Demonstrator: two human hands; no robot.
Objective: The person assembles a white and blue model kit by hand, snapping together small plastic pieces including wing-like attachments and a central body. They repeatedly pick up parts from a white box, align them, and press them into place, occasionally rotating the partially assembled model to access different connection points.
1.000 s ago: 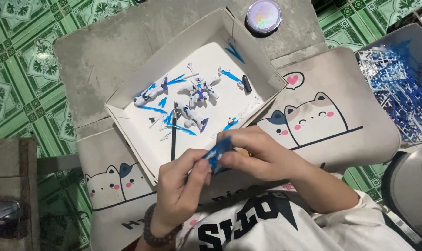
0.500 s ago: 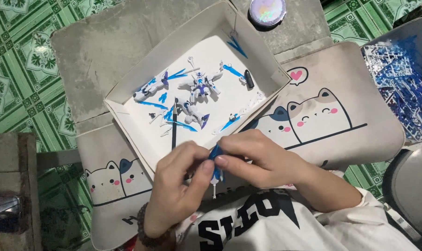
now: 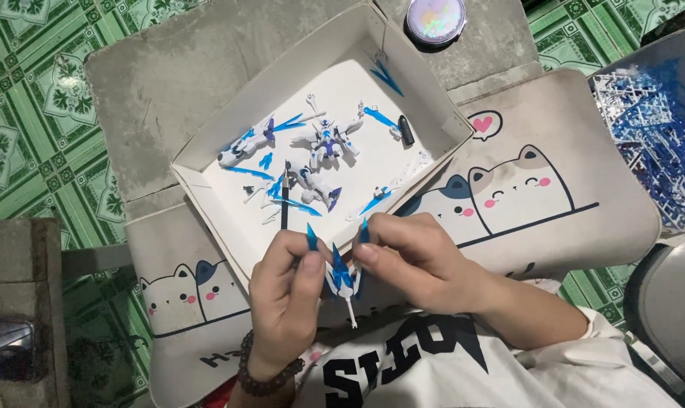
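Observation:
My left hand [image 3: 286,298] and my right hand [image 3: 414,261] together pinch a small blue and white model part [image 3: 342,273] with pointed blue blades and a white peg hanging below it. The part is held over my lap, just in front of the white cardboard box [image 3: 206,193]. Inside the box lie several white and blue model pieces: a figure body [image 3: 329,140], a winged piece [image 3: 246,143], another piece [image 3: 312,189], and a thin black tool [image 3: 285,195].
A cream cushion with cat drawings [image 3: 539,189] lies under the box on a grey cushion [image 3: 184,68]. A round iridescent disc [image 3: 435,17] sits at the top. A clear bag of blue plastic frames [image 3: 652,121] lies at right. Green patterned floor surrounds everything.
The part in my hands has turned upright, with its blue blades spread and the white peg now pointing down. My hands have stayed in front of the box.

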